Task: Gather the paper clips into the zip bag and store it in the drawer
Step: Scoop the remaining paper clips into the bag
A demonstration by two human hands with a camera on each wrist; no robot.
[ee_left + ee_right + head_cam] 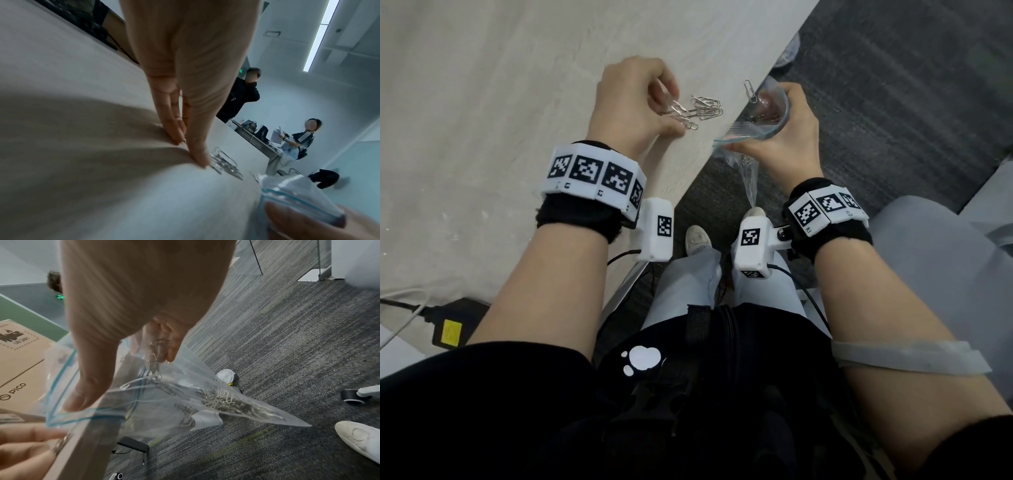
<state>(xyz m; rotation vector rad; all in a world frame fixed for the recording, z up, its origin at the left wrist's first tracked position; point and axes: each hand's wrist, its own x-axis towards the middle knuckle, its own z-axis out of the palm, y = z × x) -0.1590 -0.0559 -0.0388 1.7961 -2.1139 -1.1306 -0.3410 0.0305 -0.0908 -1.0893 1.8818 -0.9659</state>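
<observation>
The head view looks steeply down over both forearms at the counter (pixel 482 85) edge. The left wrist view skims low along the counter toward 2 o'clock; the right wrist view looks down at carpet (pixel 287 337). All share the zip bag (pixel 763 116).

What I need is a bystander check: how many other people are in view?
2, both in the left wrist view: person in black beyond the table, person in a striped top farther right, holding papers. The left hand may hide others.
</observation>
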